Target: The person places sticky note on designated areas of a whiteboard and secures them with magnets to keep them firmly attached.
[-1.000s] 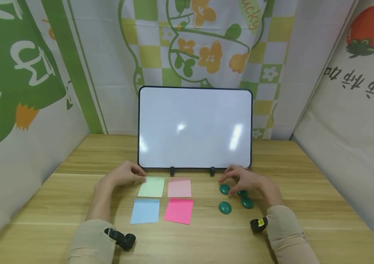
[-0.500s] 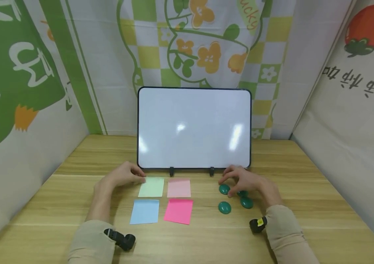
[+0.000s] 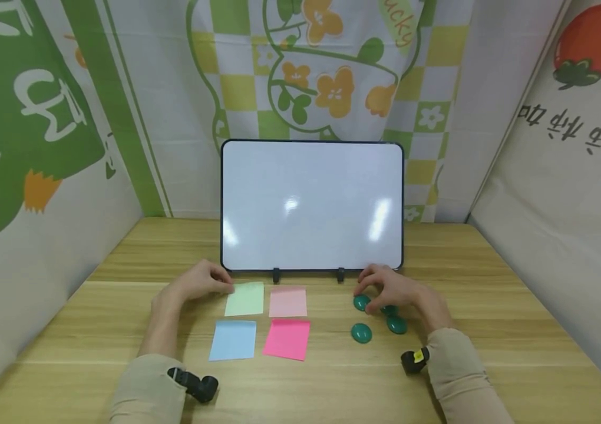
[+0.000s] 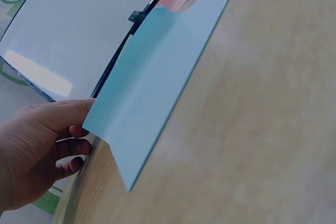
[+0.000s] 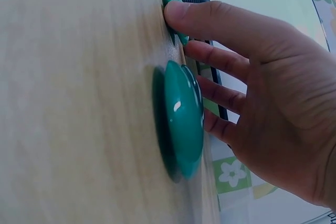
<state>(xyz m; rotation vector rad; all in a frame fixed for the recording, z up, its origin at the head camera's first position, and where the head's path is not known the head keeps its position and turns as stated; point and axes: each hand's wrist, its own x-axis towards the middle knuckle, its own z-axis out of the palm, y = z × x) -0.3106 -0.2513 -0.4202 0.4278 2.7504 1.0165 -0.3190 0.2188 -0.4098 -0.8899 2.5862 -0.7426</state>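
1. Currently pinching a green note [image 3: 246, 299] by its far left corner in a narrow grip of the left hand [image 3: 197, 281], with most of the sheet right of those fingertips
2. Holding a green disc [image 3: 360, 302] between thumb and finger of the right hand [image 3: 392, 288], in a grip only as wide as the disc
3. Seeing a pale pink note [image 3: 287, 302] right of the left grip, past the green note, plus a blue note [image 3: 233, 340] and a bright pink note [image 3: 287, 340] nearer the body
4. Finding three more discs [image 3: 361, 333] close to the right grip, one partly hidden by the hand
5. Facing a whiteboard [image 3: 313, 200] standing on the table [image 3: 311, 394] beyond both grips
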